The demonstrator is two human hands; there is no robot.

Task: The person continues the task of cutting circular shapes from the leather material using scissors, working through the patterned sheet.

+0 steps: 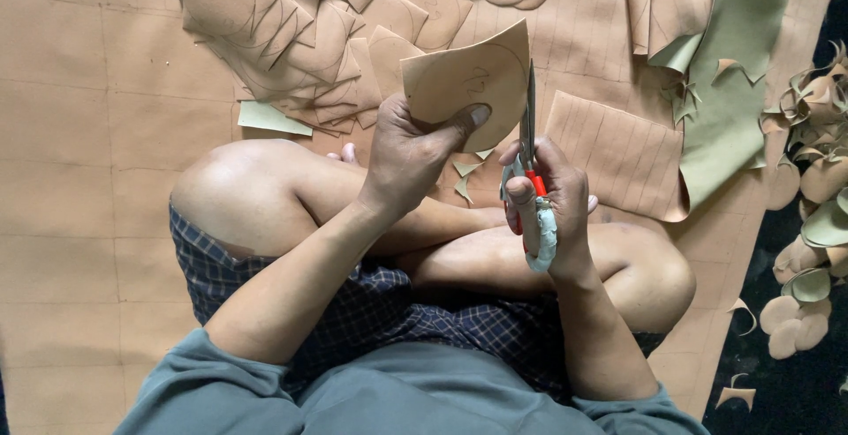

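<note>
My left hand (411, 148) grips a tan leather piece (468, 77) with a curved line drawn on it, thumb pressed on its lower edge. My right hand (548, 201) holds scissors (530, 126) with red and white-wrapped handles. The blades point up along the right edge of the piece. I sit cross-legged, both hands raised above my knees.
A heap of cut tan leather shapes (300, 37) lies ahead at upper left. A lined leather square (614, 152) and a curled green-backed sheet (729, 90) lie to the right. Offcuts and round scraps (813, 205) litter the dark floor at far right. A large tan sheet (88, 135) covers the floor.
</note>
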